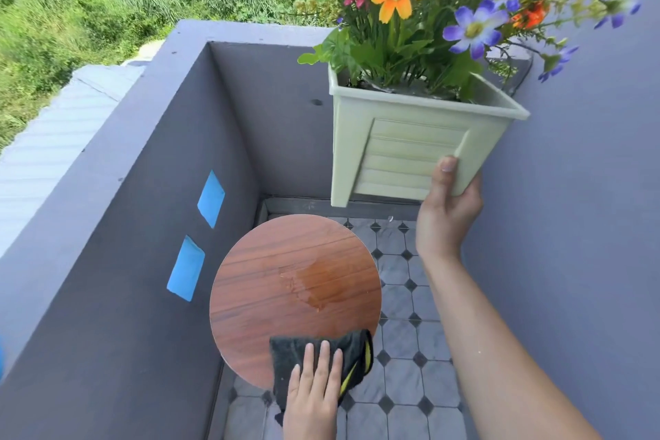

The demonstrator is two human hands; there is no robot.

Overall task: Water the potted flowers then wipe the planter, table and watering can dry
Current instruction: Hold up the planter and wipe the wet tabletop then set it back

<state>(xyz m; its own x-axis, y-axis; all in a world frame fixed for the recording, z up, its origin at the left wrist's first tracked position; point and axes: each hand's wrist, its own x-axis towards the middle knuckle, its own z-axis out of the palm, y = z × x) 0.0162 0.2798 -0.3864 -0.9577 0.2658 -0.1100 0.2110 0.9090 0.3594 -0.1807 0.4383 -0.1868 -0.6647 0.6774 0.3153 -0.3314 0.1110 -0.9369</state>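
My right hand (446,211) grips the bottom right corner of a pale green square planter (403,146) and holds it up in the air, above and beyond the table. Orange, purple and red flowers (446,0) fill the planter. Below it stands a small round wooden table (257,296) with a puddle of water (318,282) near its middle. My left hand (314,389) lies flat, fingers together, on a dark grey cloth with a yellow edge (353,350) at the table's near rim. The watering can is not in view.
A grey balcony wall (125,225) with two blue patches (210,198) runs close along the table's left side. A grey wall (571,189) stands on the right. Patterned floor tiles (410,350) lie under and right of the table. Green vegetation lies beyond the wall.
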